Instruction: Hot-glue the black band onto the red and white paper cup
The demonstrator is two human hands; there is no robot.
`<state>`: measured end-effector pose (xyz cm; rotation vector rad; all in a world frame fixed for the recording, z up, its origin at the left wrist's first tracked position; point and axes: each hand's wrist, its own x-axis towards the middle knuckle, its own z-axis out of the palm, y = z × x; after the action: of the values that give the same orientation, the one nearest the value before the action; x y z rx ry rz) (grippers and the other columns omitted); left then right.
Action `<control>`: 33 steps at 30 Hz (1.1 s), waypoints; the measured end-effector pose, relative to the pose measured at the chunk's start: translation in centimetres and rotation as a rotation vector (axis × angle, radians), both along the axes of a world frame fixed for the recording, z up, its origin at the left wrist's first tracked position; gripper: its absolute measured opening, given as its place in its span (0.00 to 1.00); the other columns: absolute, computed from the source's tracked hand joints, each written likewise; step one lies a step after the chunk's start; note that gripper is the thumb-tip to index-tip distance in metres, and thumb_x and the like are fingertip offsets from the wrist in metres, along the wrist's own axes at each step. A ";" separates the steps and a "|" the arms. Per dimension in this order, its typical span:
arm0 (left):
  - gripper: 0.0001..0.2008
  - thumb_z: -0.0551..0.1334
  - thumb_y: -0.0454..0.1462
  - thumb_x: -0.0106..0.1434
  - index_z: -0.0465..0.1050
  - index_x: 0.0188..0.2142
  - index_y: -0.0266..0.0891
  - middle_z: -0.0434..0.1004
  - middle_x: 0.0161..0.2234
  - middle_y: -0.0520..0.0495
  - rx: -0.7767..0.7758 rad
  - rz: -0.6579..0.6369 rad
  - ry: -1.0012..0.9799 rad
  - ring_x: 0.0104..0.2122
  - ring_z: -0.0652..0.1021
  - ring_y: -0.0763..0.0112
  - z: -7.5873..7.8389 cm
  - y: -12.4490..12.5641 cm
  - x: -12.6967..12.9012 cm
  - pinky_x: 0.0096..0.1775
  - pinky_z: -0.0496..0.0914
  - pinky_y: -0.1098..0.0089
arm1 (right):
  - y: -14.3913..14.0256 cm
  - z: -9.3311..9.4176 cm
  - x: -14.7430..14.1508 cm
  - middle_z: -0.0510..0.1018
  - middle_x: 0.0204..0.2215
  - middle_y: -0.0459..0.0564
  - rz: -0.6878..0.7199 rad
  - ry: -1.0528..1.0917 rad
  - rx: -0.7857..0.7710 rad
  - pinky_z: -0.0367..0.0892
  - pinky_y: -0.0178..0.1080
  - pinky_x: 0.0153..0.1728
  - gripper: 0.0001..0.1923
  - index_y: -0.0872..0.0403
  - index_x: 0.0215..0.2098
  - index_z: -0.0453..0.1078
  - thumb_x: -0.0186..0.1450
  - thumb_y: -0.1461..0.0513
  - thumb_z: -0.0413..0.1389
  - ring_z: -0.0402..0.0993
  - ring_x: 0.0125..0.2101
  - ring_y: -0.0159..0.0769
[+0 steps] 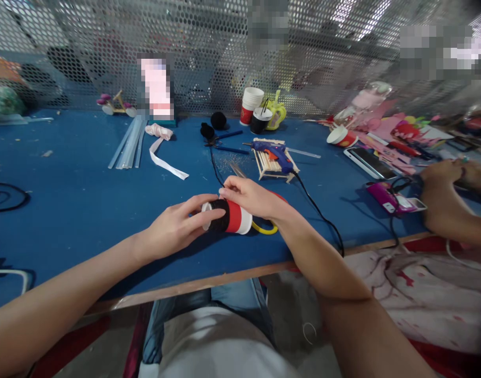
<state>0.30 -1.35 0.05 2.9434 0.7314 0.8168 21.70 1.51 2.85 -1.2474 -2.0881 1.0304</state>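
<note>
A paper cup lies on its side near the table's front edge, its red wall partly wrapped in black yarn. My left hand is closed around the wrapped, narrower end, thumb along the near side. Over the cup's top, my right hand has its fingers pinched where the yarn strand meets the cup. That strand runs back to a small black yarn ball. Scissors with a yellow handle loop lie partly hidden beneath my right hand and wrist.
A blue glue gun rests on a small wooden-stick rack, its cord trailing right. Clear glue sticks and a white ribbon lie left. Stacked cups stand behind. At right are a phone and another person's arm.
</note>
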 end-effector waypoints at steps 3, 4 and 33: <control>0.19 0.52 0.28 0.62 0.59 0.52 0.43 0.62 0.54 0.41 -0.045 -0.004 -0.021 0.43 0.73 0.69 0.0 0.0 0.0 0.40 0.73 0.69 | -0.1 0.1 0.0 0.67 0.26 0.44 -0.006 -0.069 0.000 0.56 0.35 0.30 0.15 0.54 0.30 0.61 0.64 0.51 0.46 0.61 0.27 0.30; 0.19 0.52 0.28 0.62 0.60 0.52 0.43 0.62 0.54 0.41 -0.058 -0.008 -0.028 0.43 0.73 0.69 0.0 0.0 0.0 0.41 0.73 0.68 | -0.1 0.1 0.0 0.66 0.26 0.44 -0.002 -0.089 -0.001 0.56 0.35 0.30 0.14 0.54 0.30 0.61 0.64 0.52 0.46 0.60 0.27 0.30; 0.23 0.61 0.43 0.59 0.59 0.50 0.37 0.70 0.43 0.44 -0.841 0.096 -0.321 0.39 0.75 0.68 0.0 0.1 0.6 0.42 0.73 0.64 | -1.7 0.0 -1.1 0.63 0.23 0.42 -0.098 -0.175 0.208 0.53 0.34 0.27 0.10 0.53 0.28 0.54 0.66 0.58 0.44 0.59 0.25 0.28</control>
<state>0.89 -1.29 0.01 1.9974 0.9048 0.7186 20.58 -0.21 2.83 -1.3588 -2.1755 0.6631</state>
